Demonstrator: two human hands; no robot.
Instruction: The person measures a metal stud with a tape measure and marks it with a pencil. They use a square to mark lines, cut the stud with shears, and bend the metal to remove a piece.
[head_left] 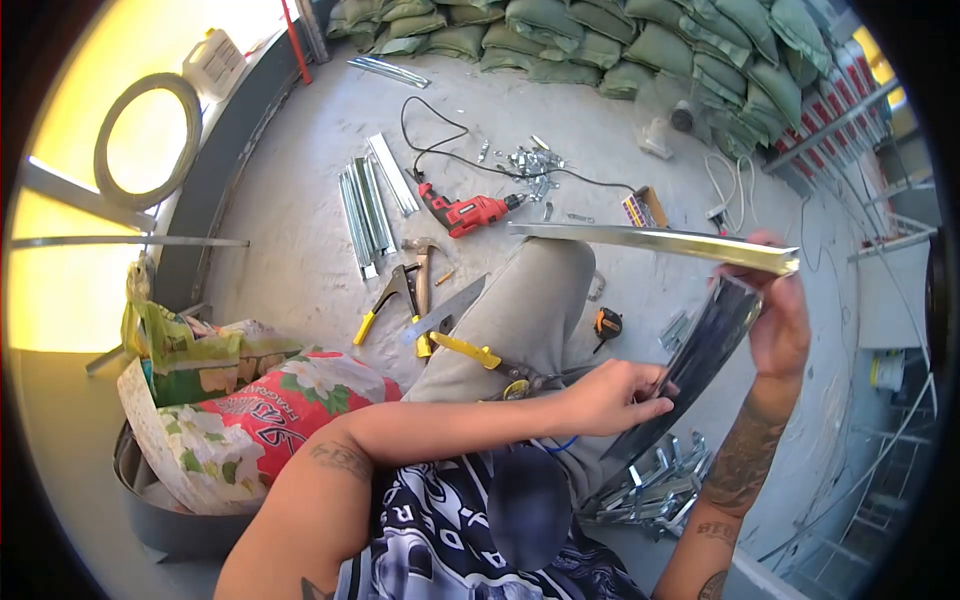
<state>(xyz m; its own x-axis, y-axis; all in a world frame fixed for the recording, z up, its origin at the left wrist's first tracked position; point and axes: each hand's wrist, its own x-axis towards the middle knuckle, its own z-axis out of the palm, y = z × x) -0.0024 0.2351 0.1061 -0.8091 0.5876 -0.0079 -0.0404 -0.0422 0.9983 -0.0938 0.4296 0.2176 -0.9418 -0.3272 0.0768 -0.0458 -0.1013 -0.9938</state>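
Observation:
My right hand [778, 325] grips the top end of a short shiny metal channel piece [700, 345], and a long metal channel strip [650, 241] rests across that hand, reaching left over my raised knee. My left hand [610, 395] pinches the lower part of the short piece. Yellow-handled snips [470, 352] lie on my thigh, just left of my left hand.
On the concrete floor lie a red drill [470, 212] with its cord, a heap of metal clips [532, 162], channel offcuts [368, 205], yellow snips [385, 300], a hammer [424, 275], a tape measure [607, 323] and metal brackets [655, 485]. Green sacks [620, 40] are stacked behind. A floral bag [250, 410] sits at my left.

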